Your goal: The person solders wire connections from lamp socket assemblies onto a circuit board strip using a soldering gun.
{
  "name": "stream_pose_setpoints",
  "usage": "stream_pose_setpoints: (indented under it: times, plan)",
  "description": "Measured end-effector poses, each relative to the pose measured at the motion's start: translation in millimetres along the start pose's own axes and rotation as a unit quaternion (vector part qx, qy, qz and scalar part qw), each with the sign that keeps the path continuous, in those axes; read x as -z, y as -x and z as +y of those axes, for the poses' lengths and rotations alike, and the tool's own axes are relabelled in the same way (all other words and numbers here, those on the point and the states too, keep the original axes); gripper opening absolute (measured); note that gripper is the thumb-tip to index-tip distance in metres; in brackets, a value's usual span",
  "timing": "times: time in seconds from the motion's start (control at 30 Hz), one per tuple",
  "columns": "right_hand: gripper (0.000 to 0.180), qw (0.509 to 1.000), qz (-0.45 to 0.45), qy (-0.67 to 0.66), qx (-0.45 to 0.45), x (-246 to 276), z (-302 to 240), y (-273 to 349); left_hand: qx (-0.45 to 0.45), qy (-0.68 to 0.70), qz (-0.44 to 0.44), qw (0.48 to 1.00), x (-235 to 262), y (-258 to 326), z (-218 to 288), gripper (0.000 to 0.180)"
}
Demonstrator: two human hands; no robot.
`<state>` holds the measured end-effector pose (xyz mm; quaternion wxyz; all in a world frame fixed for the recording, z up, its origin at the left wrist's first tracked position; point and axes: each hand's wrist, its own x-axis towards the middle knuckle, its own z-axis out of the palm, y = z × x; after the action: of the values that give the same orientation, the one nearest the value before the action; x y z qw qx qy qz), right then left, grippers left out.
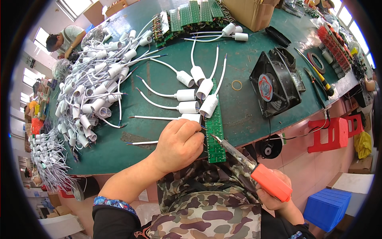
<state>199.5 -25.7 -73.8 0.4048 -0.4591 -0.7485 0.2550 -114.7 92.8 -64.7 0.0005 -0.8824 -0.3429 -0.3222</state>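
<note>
1. The left hand (179,143) is curled into a loose fist at the near edge of the green desk (246,107), pinching something small against the left side of a long green circuit board (215,133). What sits between the fingertips is hidden, though a thin white lead (141,142) runs out from under the hand to the left.

2. The right hand (274,197) is clamped on the orange handle of a soldering iron (254,171), whose metal tip reaches up to the board's near half, right beside the left hand's fingers.

3. Several white lamp sockets (195,97) with white wires lie fanned around the far end of the board, their bodies touching it or resting just beside it. By the look of it these are already joined to the board, though the joints themselves are too small to tell.

4. The near half of the board, below the iron's tip, shows no sockets, so I judge the strip to be roughly half filled, with the joint in hand being the latest of the row.

5. A large heap of white wired sockets (93,83) lies well to the left, apparently still waiting.

6. More green boards (187,16) are stacked at the far edge of the desk, beside a cardboard box (248,14).

7. A black fan (272,85) stands to the right of the board, with a yellow-handled screwdriver (318,75) and a tape roll (316,61) beyond it.
</note>
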Motion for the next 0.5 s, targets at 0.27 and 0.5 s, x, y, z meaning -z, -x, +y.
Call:
stream_pose_setpoints:
  times: [0.27,0.5]
  plan:
    - [0.022,0.999,0.028,-0.029,-0.017,-4,1,4,0.000,0.001,-0.015,1.000,4,0,1,0.022]
    - [0.026,0.999,0.001,-0.037,-0.021,0,3,4,-0.026,0.065,-0.088,0.994,16,0,-7,0.022]
